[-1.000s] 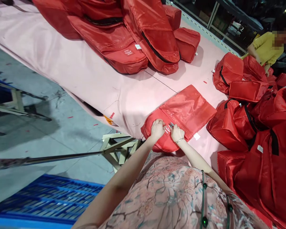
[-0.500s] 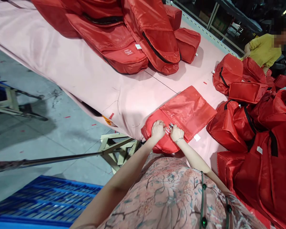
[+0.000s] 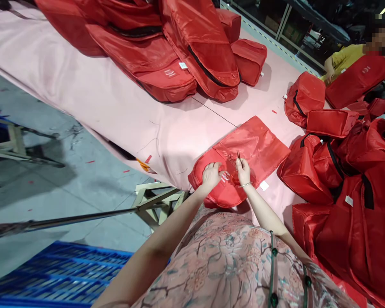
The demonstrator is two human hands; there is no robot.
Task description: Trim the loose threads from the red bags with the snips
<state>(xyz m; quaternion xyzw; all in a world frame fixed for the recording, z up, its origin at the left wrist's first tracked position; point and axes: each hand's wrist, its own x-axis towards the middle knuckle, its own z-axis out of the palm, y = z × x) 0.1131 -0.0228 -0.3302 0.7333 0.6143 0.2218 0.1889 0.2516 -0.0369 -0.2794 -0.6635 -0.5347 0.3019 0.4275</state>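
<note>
Head view: my left hand (image 3: 211,174) on red bag (image 3: 259,145), table's (image 3: 176,124) near side, can't tell if pinching; my right hand (image 3: 243,172) grips small scissors (image 3: 238,155) over it.

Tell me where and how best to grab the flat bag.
Likely pinch the flat bag by its square corner farthest from you, coming from the far side: that corner lies flat, away from the left hand on the rounded end and the right hand holding snips.
</note>
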